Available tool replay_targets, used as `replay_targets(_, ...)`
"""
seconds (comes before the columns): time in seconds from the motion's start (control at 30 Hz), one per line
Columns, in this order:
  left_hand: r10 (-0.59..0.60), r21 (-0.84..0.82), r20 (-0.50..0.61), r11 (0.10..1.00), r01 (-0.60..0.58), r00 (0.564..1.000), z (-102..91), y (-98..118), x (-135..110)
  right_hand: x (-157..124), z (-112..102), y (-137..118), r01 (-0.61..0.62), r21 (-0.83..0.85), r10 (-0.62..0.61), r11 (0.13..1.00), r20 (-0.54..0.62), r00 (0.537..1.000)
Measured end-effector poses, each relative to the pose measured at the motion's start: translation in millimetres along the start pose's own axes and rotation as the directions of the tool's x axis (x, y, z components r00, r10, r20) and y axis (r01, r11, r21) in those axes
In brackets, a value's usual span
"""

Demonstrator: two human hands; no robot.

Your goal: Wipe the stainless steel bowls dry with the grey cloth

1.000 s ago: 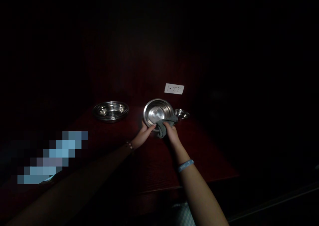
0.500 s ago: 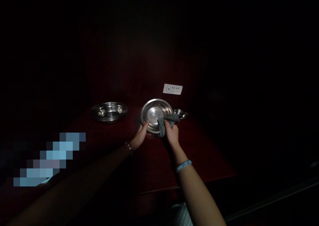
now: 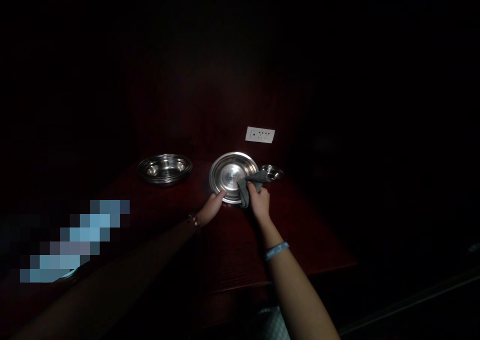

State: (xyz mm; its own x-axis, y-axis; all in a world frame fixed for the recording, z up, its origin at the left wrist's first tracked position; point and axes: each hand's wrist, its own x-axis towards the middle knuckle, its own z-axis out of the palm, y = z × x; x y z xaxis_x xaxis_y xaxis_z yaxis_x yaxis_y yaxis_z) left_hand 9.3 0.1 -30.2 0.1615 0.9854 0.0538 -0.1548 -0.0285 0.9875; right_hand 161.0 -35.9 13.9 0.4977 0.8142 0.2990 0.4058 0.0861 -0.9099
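Note:
A shiny steel basin [image 3: 229, 174] is held tilted above the dark red table, its inside facing me. My left hand [image 3: 212, 208] grips its lower left rim, thumb over the edge and the other fingers hidden beneath. In my right hand [image 3: 259, 200] is a grey-green cloth [image 3: 244, 194], pinched over the basin's lower right rim and draping into it. Fingers under the cloth do not show. Just behind the cloth, to the right, sits a smaller steel bowl [image 3: 273, 172], partly covered from view.
Stacked steel basins [image 3: 165, 169] stand at the table's left rear. A white wall socket [image 3: 260, 134] is on the back panel. The red table [image 3: 300, 240] has its front edge near my forearms. A pixelated bluish patch covers the lower left; the surroundings are very dark.
The basin has turned slightly and leans a little flatter, its top rim lower. My left thumb has slid toward the rim. The cloth and right hand stay almost in place.

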Motion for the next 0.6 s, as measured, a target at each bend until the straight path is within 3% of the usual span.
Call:
replay_targets(0.33, 0.015, 0.081, 0.016, 0.997, -0.017, 1.0, -0.6, 24.1, -17.9, -2.2, -1.0, -4.3, 0.014, 0.001, -0.014, 1.0, -0.039, 0.999)
replay_targets(0.5, 0.058, -0.055, 0.017, 0.997, -0.057, 0.998, 4.3, 28.8, -24.1, -1.7, -2.0, -3.2, 0.014, 0.003, -0.013, 1.0, -0.099, 0.995)
replay_targets(0.6, 0.012, -0.097, -0.008, 0.995, -0.013, 1.0, 0.6, 20.4, -17.7, -1.4, -3.3, -3.3, 0.024, 0.003, -0.023, 1.0, -0.136, 0.99)
